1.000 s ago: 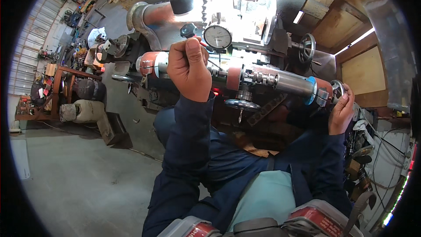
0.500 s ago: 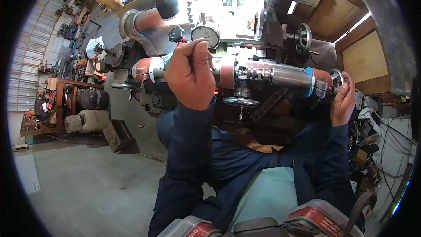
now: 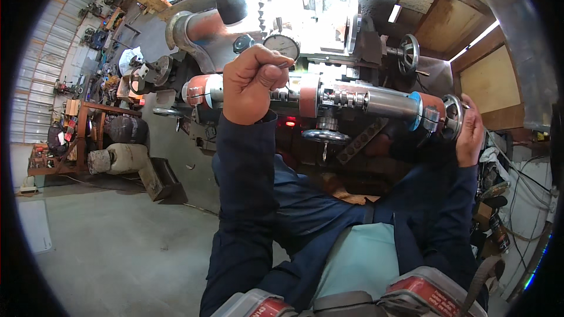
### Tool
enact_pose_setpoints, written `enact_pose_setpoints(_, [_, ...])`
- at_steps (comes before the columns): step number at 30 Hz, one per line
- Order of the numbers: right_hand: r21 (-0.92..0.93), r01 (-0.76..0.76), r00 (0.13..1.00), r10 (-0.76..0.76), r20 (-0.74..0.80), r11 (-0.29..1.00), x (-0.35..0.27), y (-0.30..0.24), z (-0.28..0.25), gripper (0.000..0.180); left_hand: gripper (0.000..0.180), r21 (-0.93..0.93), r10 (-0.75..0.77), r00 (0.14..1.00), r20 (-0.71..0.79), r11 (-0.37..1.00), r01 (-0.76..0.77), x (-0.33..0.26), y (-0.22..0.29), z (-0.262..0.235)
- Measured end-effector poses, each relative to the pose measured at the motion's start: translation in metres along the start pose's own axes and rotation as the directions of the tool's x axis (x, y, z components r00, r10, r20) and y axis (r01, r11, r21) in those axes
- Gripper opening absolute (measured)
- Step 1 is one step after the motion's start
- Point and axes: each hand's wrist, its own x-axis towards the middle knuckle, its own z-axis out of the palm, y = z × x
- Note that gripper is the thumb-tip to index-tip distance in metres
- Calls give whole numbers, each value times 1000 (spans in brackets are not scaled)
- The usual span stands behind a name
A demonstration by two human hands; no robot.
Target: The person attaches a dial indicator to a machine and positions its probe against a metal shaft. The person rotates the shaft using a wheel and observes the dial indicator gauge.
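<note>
Beside the dial gauge (image 3: 283, 44), left hand (image 3: 251, 85) pinches something thin (image 3: 285, 65) (mostly hidden) — right hand (image 3: 470, 135) holds the handwheel (image 3: 452, 117).

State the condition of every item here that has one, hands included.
Left hand: fingers curled, what it pinches unclear
Right hand: at right handwheel, grip unclear
Right handwheel: hand at rim
Lower handwheel: untouched
Dial gauge: reading illegible
Metal shaft: mounted crosswise
Red light: lit
</note>
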Motion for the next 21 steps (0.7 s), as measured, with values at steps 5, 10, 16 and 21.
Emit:
enact_pose_setpoints(5, [-367,122,989,-145,-36,922,11,17,-8,29,29,17,-92,986,-138,995,95,-10,2,8])
enact_pose_setpoints(10, [-205,148,987,-157,-27,967,15,20,-9,18,26,151,338,740,-581,938,-311,-12,4,27])
enact_pose_setpoints(16, [-51,53,980,-42,197,997,18,51,-5,17,24,273,389,561,-731,920,-283,-19,-5,-3])
enact_pose_setpoints(21, [254,-413,892,333,305,875,-5,108,-4,18,26,290,399,552,-732,916,-278,-19,-7,-1])
